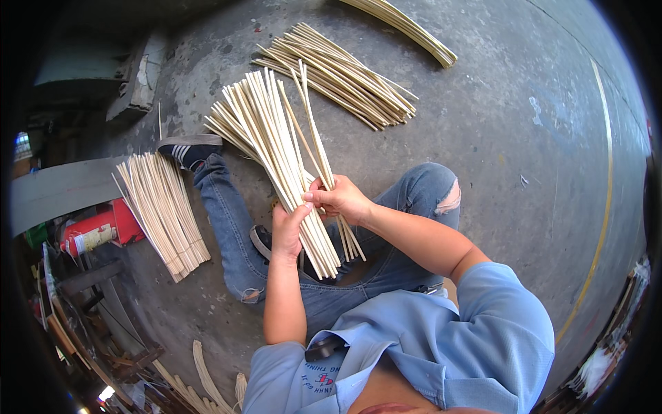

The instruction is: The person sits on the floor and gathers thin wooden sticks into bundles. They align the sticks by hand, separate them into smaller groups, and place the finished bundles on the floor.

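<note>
Between my knees I hold a thick bundle of thin, pale rattan-like rods [272, 148], tilted away from me, its far ends fanned out. My left hand [285, 231] is wrapped round its near part, thumb on top. My right hand [343, 200] is closed on a few separate rods [317, 138], which stand at an angle to the bundle and stick out below the hand. Its fingertips touch the bundle's right side, close to my left thumb. More rods [231, 127] spread to the left behind the held bundle; whether they belong to it I cannot tell.
Loose rods [338, 76] lie in a pile on the grey floor ahead, with another bundle [407, 27] beyond. A bundle [165, 214] lies left of my leg, beside a red cylinder [93, 231] and a grey beam [69, 193]. A yellow line [607, 172] crosses the floor at right.
</note>
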A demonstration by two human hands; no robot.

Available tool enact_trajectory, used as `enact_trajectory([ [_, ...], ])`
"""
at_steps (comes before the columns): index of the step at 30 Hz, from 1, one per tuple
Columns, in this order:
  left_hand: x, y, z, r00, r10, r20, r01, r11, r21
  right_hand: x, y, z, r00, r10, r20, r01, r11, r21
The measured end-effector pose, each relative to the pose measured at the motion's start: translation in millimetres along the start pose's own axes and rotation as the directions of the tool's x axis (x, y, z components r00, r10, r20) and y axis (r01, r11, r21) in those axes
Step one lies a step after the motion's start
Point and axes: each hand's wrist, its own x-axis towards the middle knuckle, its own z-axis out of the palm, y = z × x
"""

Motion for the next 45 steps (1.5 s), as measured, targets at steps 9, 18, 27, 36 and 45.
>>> enact_trajectory([
  [9, -2, -1, -6, 0.999, 0.024, -0.025, -0.024, 1.0, 0.0, 1, 4, 1, 0.999, -0.031, -0.041, 0.03, 0.999, -0.018],
  [18, 0, -7, 0, 0.994, 0.094, -0.053, -0.086, 0.987, 0.135, 4, 12, -4, 0.997, -0.059, -0.048, 0.055, 0.995, -0.082],
  [27, -1, -3, 3, 0.991, 0.129, -0.024, -0.122, 0.971, 0.205, 4, 11, -3, 0.996, -0.047, -0.07, 0.042, 0.996, -0.074],
  [36, 2, -9, 3, 0.988, 0.142, -0.054, -0.133, 0.98, 0.15, 4, 11, -1, 0.995, -0.067, -0.072, 0.062, 0.995, -0.072],
  [45, 3, -11, 4, 0.987, 0.145, -0.071, -0.134, 0.981, 0.137, 5, 10, 0, 0.992, -0.091, -0.093, 0.081, 0.991, -0.105],
])
